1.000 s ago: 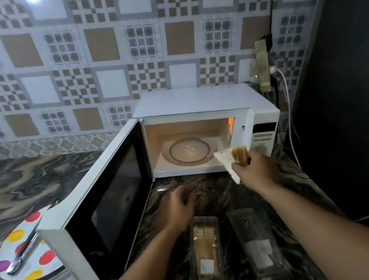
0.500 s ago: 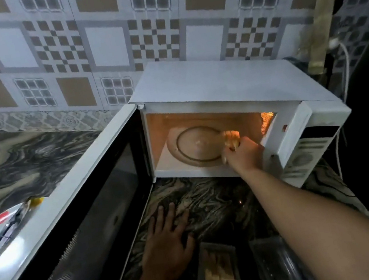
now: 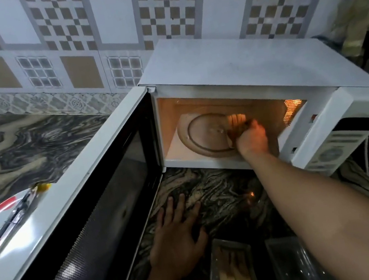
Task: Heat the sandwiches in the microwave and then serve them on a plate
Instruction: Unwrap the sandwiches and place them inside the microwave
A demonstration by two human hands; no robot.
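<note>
Head view: the right hand (image 3: pixel 252 140) has its fingers curled round a sandwich (image 3: pixel 236 120) inside the lit microwave (image 3: pixel 240 69), at the right edge of the glass turntable (image 3: pixel 202 136). The left hand (image 3: pixel 178 241) lies flat, fingers spread, on the counter (image 3: pixel 21 147). At the counter's near edge, one clear box (image 3: pixel 233 276) holds sandwiches; the box beside it (image 3: pixel 289 264) looks empty.

Two bare arms, centre and lower right of the frame

The right hand (image 3: pixel 250 139) is extended forward at centre right, fingers curled in a grip. The left hand (image 3: pixel 179 237) lies flat at lower centre, palm down, fingers spread.
</note>
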